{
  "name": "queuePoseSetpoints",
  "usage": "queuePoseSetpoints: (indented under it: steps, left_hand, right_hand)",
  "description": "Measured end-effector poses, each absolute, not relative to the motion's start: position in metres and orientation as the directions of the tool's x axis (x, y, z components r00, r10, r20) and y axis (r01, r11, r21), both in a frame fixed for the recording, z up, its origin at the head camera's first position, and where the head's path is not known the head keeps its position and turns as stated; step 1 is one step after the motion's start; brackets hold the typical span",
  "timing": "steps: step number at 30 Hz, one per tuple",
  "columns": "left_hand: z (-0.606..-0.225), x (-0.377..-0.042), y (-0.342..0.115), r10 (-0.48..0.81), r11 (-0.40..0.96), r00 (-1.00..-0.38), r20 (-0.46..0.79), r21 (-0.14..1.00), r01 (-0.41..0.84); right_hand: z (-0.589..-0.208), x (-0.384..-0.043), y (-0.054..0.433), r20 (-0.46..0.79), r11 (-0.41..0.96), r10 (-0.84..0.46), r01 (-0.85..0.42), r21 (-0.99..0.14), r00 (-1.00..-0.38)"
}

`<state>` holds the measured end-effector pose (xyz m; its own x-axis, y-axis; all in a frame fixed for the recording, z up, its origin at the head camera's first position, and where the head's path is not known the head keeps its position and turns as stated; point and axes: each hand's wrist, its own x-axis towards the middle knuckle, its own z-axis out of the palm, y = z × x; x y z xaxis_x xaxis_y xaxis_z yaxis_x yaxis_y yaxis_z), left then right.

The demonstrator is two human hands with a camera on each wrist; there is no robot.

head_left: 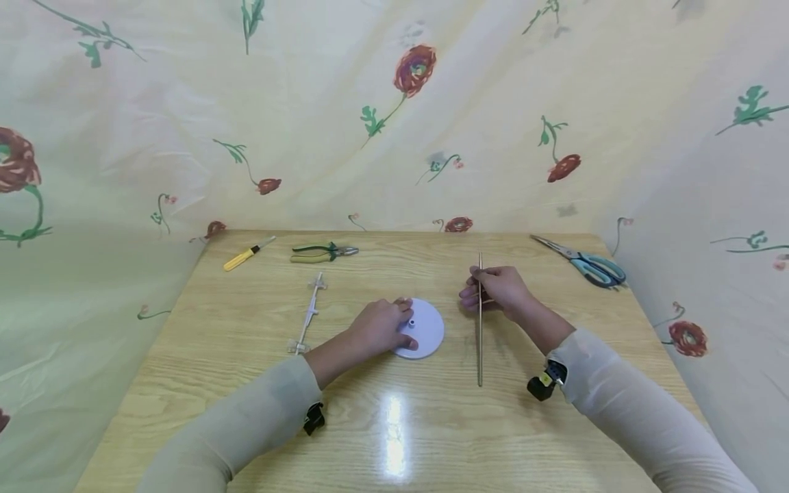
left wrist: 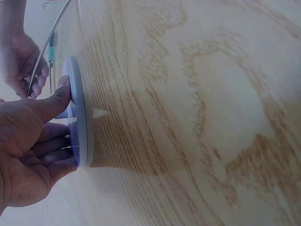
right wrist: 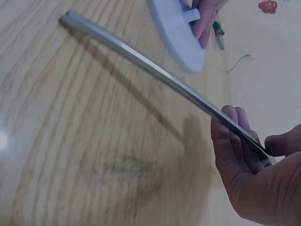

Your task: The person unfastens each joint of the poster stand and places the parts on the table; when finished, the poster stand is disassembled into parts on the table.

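A white round base [head_left: 429, 332] lies flat on the wooden table, a short hollow stub [right wrist: 191, 15] rising from its middle. My left hand [head_left: 377, 327] holds it from the left side; in the left wrist view the thumb [left wrist: 61, 96] and fingers meet the disc near its rim. Farther right, my right hand [head_left: 502, 289] pinches a slim metal rod [head_left: 480, 335] near its far end. The rod slants above the table, its free end toward me and its shadow beneath it in the right wrist view.
Left of the base lies a thin white bar [head_left: 310, 313] with clear end pieces. Along the back are a yellow screwdriver [head_left: 240, 259], green-handled pliers [head_left: 320, 254] and blue-handled scissors [head_left: 579, 259]. Flowered cloth [head_left: 320, 123] hangs behind and at both sides of the table.
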<state>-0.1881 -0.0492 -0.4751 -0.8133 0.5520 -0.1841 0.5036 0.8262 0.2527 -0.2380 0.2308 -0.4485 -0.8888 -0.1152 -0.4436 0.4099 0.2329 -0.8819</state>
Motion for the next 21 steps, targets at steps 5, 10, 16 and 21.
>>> queuePoseSetpoints:
  steps: [5, 10, 16, 21]
  left_hand:
    - [-0.476, -0.188, -0.049, 0.549, 0.829, -0.816, -0.183, 0.247, 0.502]
    - [-0.476, -0.188, -0.049, 0.548, 0.829, -0.817, -0.181, 0.252, 0.5]
    - [-0.475, -0.187, -0.049, 0.541, 0.833, -0.819, -0.191, 0.252, 0.492]
    - [-0.475, -0.188, -0.049, 0.539, 0.835, -0.819, -0.194, 0.253, 0.489]
  right_hand:
    - [-0.456, -0.239, 0.24, -0.442, 0.335, -0.122, 0.382, -0.861, -0.889]
    - [-0.457, -0.24, 0.249, -0.441, 0.488, -0.113, 0.337, -0.805, -0.89]
    - [-0.457, -0.242, 0.254, -0.422, 0.604, -0.125, 0.269, -0.751, -0.898]
    - [-0.46, -0.243, 0.256, -0.387, 0.718, -0.117, 0.191, -0.669, -0.915]
